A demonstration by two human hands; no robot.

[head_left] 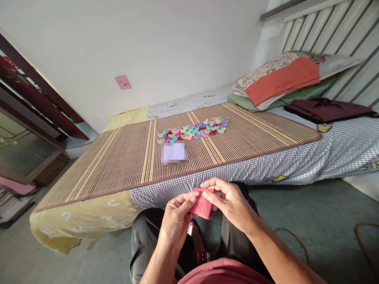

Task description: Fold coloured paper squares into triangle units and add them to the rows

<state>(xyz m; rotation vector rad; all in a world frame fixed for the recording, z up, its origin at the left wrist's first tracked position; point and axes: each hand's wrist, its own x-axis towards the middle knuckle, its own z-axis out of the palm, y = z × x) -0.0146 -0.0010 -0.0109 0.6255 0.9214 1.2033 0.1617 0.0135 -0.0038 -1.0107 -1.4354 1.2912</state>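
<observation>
A small red square of folded paper [202, 206] with crease lines is held up above my lap, just in front of the bed's edge. My left hand [180, 209] pinches its left side between thumb and fingers. On the upper right edge, my right hand [226, 199] grips the same paper, thumb on the near face and fingers behind it. Beyond my hands, several rows of small colourful folded paper pieces [195, 129] lie on the bamboo mat [124, 157]. A blurred whitish rectangle [174, 153] sits in front of those rows.
Pillows with an orange cloth [284, 81] are stacked at the bed's right end, near a folded dark maroon item [328, 110]. Checked and yellow sheets hang over the bed's front edge. A cabinet [23, 138] stands at left; a cable [296, 240] lies on the floor.
</observation>
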